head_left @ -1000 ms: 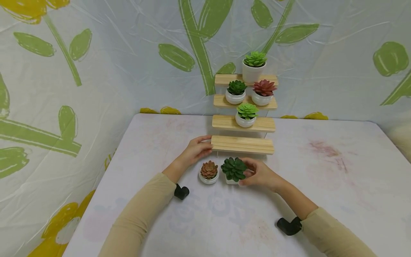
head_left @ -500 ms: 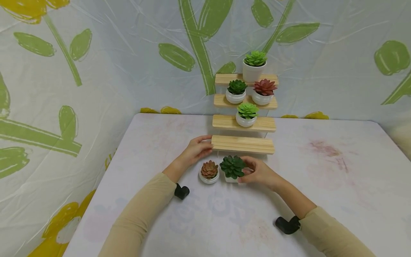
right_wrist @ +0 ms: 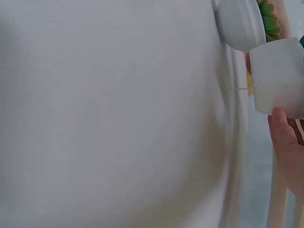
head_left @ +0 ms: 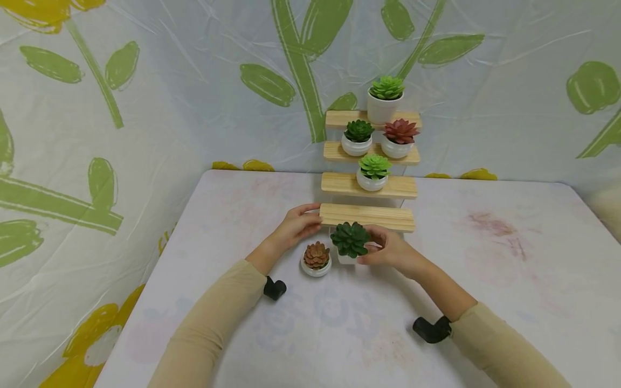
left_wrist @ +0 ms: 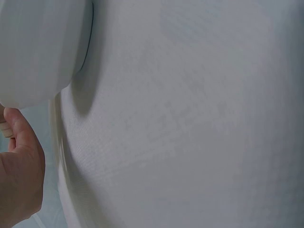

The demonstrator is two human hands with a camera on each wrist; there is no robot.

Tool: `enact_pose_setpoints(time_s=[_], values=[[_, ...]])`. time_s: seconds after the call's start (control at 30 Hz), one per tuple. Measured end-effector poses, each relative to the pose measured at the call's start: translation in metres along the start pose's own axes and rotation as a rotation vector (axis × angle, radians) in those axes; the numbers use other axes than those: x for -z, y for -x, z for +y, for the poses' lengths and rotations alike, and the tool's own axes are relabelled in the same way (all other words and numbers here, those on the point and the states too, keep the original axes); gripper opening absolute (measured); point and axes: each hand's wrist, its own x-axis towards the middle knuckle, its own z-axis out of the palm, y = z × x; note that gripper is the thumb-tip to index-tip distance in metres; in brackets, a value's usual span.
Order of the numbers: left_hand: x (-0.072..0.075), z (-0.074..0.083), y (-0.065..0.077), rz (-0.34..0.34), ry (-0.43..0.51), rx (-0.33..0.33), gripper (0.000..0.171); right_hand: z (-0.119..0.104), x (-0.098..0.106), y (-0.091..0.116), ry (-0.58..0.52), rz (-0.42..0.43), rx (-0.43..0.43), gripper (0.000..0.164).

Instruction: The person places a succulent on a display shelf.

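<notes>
My right hand (head_left: 392,249) holds a dark green succulent (head_left: 350,239) in a squarish white pot, right in front of the lowest wooden step of the plant stand (head_left: 388,217). In the right wrist view that white pot (right_wrist: 278,78) is raised off the tabletop, thumb against its side. My left hand (head_left: 296,227) pinches the left end of the lowest step. The left wrist view shows that hand (left_wrist: 21,171) at the wood's edge, beyond a large white pot (left_wrist: 40,47). A brown succulent (head_left: 316,256) in a round white pot sits on the table between my hands.
Higher steps carry a light green succulent (head_left: 374,168), a dark green one (head_left: 359,131), a red one (head_left: 400,131) and, on top, a light green one in a taller pot (head_left: 383,108). A flower-patterned cloth (head_left: 194,97) hangs behind the white table (head_left: 233,215).
My right hand has lifted the dark green succulent and moved it forward, so its leaves now overlap the lowest step's front edge. My left hand has stayed on the step.
</notes>
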Motion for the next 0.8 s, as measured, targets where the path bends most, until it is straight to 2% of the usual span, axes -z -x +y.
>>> enact_pose_setpoints(time_s=[0.47, 0.8], values=[[0.001, 0.002, -0.001, 0.028, -0.006, 0.022, 0.048, -0.031, 0.009, -0.020, 0.004, 0.072, 0.081, 0.061], [0.002, 0.002, -0.002, 0.012, -0.012, 0.038, 0.049, -0.037, 0.012, -0.038, 0.009, 0.152, 0.071, 0.060]])
